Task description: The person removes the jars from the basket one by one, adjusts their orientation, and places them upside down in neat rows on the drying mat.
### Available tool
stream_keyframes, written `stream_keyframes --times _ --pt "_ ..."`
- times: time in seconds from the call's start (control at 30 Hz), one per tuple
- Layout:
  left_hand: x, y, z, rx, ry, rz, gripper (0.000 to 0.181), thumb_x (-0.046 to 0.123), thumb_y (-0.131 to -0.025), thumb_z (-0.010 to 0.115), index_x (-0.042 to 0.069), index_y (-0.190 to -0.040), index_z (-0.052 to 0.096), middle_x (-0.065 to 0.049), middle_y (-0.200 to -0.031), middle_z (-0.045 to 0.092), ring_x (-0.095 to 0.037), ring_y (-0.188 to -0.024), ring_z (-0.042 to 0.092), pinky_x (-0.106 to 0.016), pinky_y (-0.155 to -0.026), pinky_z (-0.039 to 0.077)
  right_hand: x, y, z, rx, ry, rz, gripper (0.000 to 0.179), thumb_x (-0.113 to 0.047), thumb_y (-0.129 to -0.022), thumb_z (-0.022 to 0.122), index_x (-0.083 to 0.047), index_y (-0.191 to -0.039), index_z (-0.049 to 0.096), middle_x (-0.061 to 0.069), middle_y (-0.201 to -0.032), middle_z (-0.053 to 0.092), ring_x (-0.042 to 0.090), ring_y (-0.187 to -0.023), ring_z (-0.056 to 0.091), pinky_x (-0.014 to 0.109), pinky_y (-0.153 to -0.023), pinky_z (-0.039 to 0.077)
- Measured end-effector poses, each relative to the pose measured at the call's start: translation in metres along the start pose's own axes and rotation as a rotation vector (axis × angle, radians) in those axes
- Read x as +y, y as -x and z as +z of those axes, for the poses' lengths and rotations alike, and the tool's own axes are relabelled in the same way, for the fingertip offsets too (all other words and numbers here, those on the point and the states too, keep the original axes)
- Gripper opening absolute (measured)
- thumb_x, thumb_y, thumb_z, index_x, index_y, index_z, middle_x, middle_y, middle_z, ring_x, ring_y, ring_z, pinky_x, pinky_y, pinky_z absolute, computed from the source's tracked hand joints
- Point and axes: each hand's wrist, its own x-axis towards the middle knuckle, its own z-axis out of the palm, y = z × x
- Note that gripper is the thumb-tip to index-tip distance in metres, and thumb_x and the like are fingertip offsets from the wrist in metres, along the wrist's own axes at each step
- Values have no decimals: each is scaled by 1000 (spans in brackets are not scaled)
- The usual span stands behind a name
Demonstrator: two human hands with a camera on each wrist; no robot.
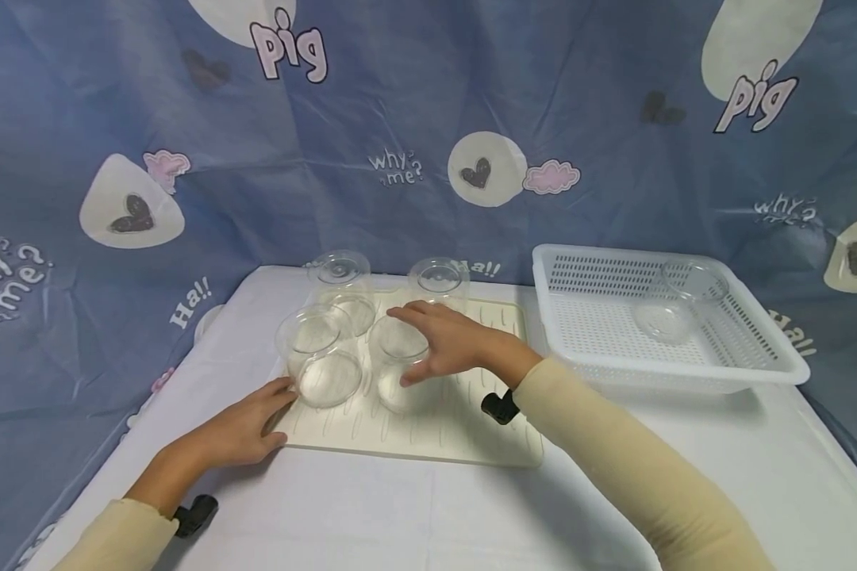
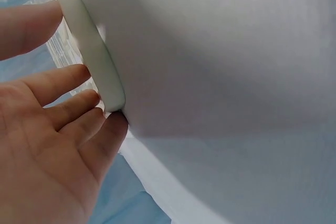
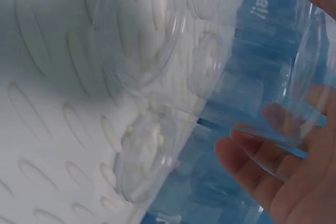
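Note:
A cream ribbed mat (image 1: pixel 471 432) bears several clear plastic jars. My right hand (image 1: pixel 453 337) is spread around the upper part of the front right jar (image 1: pixel 393 361), its thumb in front and forefinger behind. In the right wrist view, the fingers (image 3: pixel 247 163) are slightly bent beside this jar's wall; firm contact cannot be made out. My left hand (image 1: pixel 246 424) touches the mat's left edge with its fingertips, beside the front left jar (image 1: pixel 321 361). Behind stand the back left jar (image 1: pixel 343 293) and the back right jar (image 1: pixel 439 277), the latter partly hidden by my right hand.
A white perforated plastic basket (image 1: pixel 671 369) stands to the right of the mat, with another clear jar (image 1: pixel 674 305) inside. White cloth (image 1: pixel 371 515) covers the table. Behind hangs a blue printed curtain (image 1: pixel 371 95).

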Motion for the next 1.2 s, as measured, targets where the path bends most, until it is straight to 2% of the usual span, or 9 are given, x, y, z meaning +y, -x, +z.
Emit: stream_keyframes --times 0.3,0.63,0.77,0.87,1.03,1.1,1.2 --pt "0 1 1 15 14 4 65 15 -80 73 -11 -135 52 -34 -148 40 -54 -136 41 -64 -106 41 8 -4 10 58 -74 -37 101 -47 -75 82 -23 -157 28 5 -154 39 29 -143 39 52 -118 34" --pt "2 1 -1 1 25 -8 65 16 -81 74 -11 -136 52 -34 -149 40 -54 -137 39 -65 -107 40 10 -3 15 99 -109 -64 101 -46 -74 83 -21 -156 30 6 -151 41 30 -141 41 52 -117 36" --pt "1 0 -1 -6 29 -7 65 17 -81 74 -11 -136 52 -34 -148 40 -55 -137 39 -65 -107 40 12 -4 16 105 -115 -70 103 -46 -73 84 -21 -156 30 6 -152 40 30 -141 41 52 -116 37" --pt "0 -1 0 -15 35 -11 65 17 -81 75 -11 -135 52 -35 -148 40 -55 -137 38 -65 -108 39 13 -2 14 81 -146 -40 107 -49 -74 83 -22 -158 24 7 -159 31 31 -146 35 53 -118 35" --pt "-3 -1 1 -13 16 -12 67 19 -80 77 -11 -135 52 -34 -148 41 -55 -136 39 -65 -107 40 14 14 5 71 -201 -8 108 -55 -80 76 -26 -161 11 6 -168 12 26 -156 17 52 -123 28" --pt "-4 -1 1 -8 10 -9 67 19 -80 77 -11 -135 52 -34 -147 41 -55 -135 40 -65 -106 41 15 26 0 100 -207 -26 105 -54 -82 74 -26 -161 12 6 -168 12 25 -156 15 53 -123 28" --pt "-4 -1 0 -12 19 -4 66 19 -81 77 -10 -135 52 -33 -148 41 -54 -136 39 -65 -107 40 20 50 -9 150 -199 -58 99 -51 -84 74 -23 -160 17 9 -167 18 28 -155 20 55 -121 30"
